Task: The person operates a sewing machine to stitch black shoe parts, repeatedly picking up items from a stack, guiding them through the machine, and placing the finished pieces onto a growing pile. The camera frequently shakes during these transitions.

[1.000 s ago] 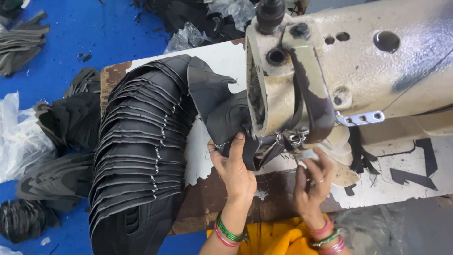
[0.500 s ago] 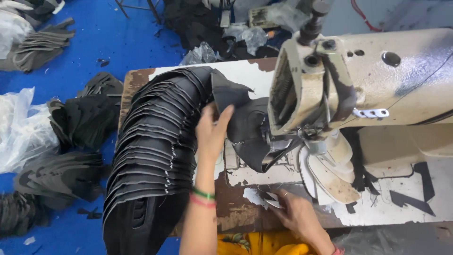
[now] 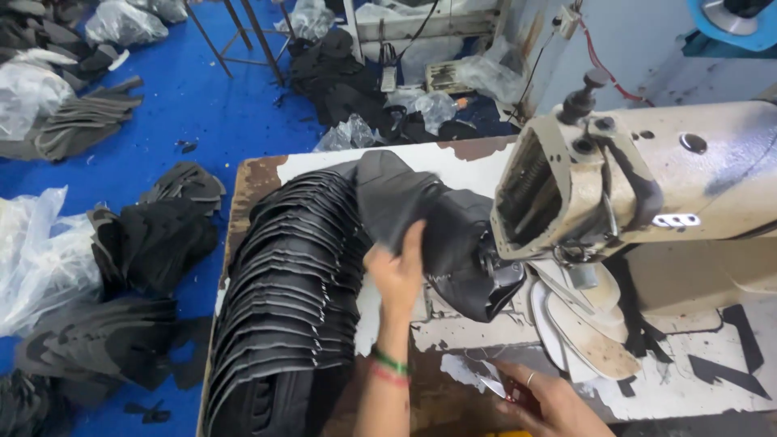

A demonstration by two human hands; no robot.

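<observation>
There, on the worn white table (image 3: 486, 166), the left hand (image 3: 398, 271) lay with its fingers spread flat against a dark grey piece of material (image 3: 437, 226), pressing on its lower left edge. That piece sat in the middle of the table, its right end tucked under the head of the cream sewing machine (image 3: 647, 186), and its left end touching a long row of similar dark pieces (image 3: 291, 291) that were overlapped like scales and ran from the far side of the table towards the near edge. The hand rested between that row and the machine, just beside both. Green and red bangles (image 3: 390, 366) circled the left wrist.

The right hand (image 3: 542, 400) was lower down, near the front edge of the table and well apart from the dark piece. Its fingers were curled around a small pair of snips (image 3: 495, 387) with a metal tip pointing left; a ring showed on one finger. Pale sole-shaped cutouts (image 3: 587, 336) lay under the machine, just above this hand.

Beyond the table, on the blue floor (image 3: 202, 105), were heaps of dark pieces (image 3: 154, 243) and clear plastic bags (image 3: 32, 259).
</observation>
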